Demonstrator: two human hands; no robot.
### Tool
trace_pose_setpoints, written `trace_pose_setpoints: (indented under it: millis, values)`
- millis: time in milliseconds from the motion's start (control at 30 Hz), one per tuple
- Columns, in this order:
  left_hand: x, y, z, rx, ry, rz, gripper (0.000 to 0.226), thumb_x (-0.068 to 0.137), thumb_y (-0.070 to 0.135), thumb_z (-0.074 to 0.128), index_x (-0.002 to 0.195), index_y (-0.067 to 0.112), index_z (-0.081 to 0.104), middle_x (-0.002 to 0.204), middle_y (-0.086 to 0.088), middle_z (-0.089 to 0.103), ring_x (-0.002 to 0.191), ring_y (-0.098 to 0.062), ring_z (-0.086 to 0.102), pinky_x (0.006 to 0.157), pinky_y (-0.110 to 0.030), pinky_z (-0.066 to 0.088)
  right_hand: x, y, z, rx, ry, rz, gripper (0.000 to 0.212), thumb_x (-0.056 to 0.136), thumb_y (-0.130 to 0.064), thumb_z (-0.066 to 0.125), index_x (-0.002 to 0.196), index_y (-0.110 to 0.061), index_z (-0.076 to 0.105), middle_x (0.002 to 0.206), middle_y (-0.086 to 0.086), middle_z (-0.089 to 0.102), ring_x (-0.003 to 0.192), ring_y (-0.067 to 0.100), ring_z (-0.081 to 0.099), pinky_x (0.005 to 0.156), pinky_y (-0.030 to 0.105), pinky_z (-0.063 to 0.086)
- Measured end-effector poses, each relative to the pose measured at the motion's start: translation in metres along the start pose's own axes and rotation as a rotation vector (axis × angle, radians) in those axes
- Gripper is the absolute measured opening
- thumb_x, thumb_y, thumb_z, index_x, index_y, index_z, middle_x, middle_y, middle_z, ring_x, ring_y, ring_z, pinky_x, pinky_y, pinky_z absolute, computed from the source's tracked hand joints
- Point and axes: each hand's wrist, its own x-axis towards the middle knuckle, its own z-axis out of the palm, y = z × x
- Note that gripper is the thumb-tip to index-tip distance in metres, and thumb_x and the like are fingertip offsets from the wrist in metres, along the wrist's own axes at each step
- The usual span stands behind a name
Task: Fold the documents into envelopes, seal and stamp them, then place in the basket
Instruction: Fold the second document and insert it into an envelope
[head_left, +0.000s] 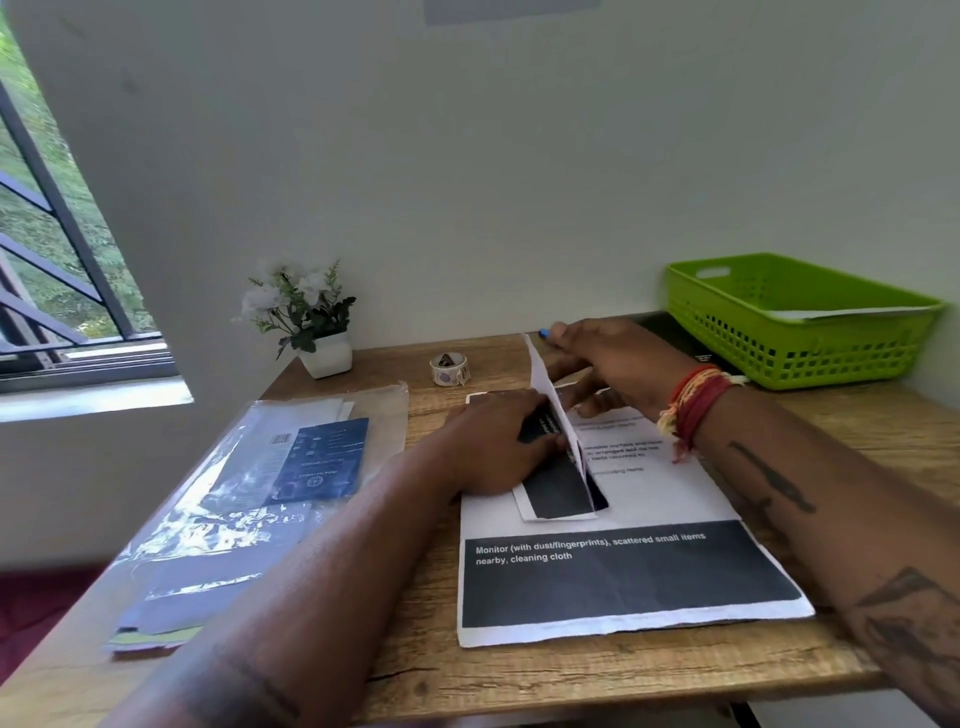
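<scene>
Now both hands fold the sheet (558, 426): left hand (493, 441) presses flat; right hand (608, 364) pinches its edge. Light, floppy; I'd grip corners.

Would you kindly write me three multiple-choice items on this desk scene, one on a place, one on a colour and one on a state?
1. Where does the roll of stickers stand?
A. inside the basket
B. on the table between the potted plant and the hands
C. on the plastic sleeve

2. What colour is the basket?
A. green
B. blue
C. white

3. In what state is the sheet being folded?
A. flat on the table
B. crumpled into a ball
C. one flap raised on edge between both hands

Answers:
1 B: the roll sits on the bare table, right of the potted plant.
2 A: its perforated walls are bright green.
3 C: the left hand presses the lower part while the right hand lifts the flap.
</scene>
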Motion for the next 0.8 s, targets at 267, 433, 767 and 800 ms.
trace_pose_setpoints:
  millis: [267,433,767,800]
  values:
    - [-0.006,0.004,-0.006,0.030,-0.003,0.028,0.069,0.076,0.070,0.027,0.132,0.037,0.051,0.141,0.000,0.057,0.125,-0.028,0.055,0.102,-0.050,0.045,0.003,0.012,0.009,-0.416,-0.093,-0.168,0.015,0.093,-0.023,0.071,0.108,-0.020,0.072,0.099,0.007,0.073,0.075,0.014,0.066,0.057,0.024,0.054]
    - [-0.005,-0.003,-0.010,0.006,-0.005,-0.024,0.066,0.077,0.080,0.031,0.127,0.043,0.054,0.133,0.004,0.060,0.120,-0.023,0.056,0.101,-0.048,0.046,0.009,0.018,0.006,-0.554,-0.116,-0.206,0.021,0.087,-0.024,0.077,0.107,-0.030,0.074,0.096,-0.008,0.072,0.077,-0.001,0.063,0.070,0.018,0.047]
    - [-0.010,-0.005,-0.017,-0.041,-0.018,-0.086,0.031,0.091,0.018,0.049,0.119,0.023,0.060,0.125,-0.002,0.064,0.113,-0.026,0.059,0.095,-0.045,0.050,0.001,0.012,0.010,-0.846,-0.159,-0.271,0.021,0.092,-0.028,0.071,0.113,-0.033,0.071,0.105,-0.022,0.062,0.084,-0.015,0.052,0.070,-0.003,0.034]
    - [-0.010,-0.006,-0.017,-0.046,-0.012,-0.123,0.032,0.093,0.022,0.049,0.124,0.026,0.058,0.130,-0.001,0.063,0.118,-0.026,0.058,0.100,-0.045,0.047,0.000,0.011,0.011,-0.885,-0.165,-0.272,0.023,0.092,-0.030,0.070,0.115,-0.033,0.071,0.108,-0.021,0.062,0.086,-0.013,0.052,0.071,-0.002,0.033]
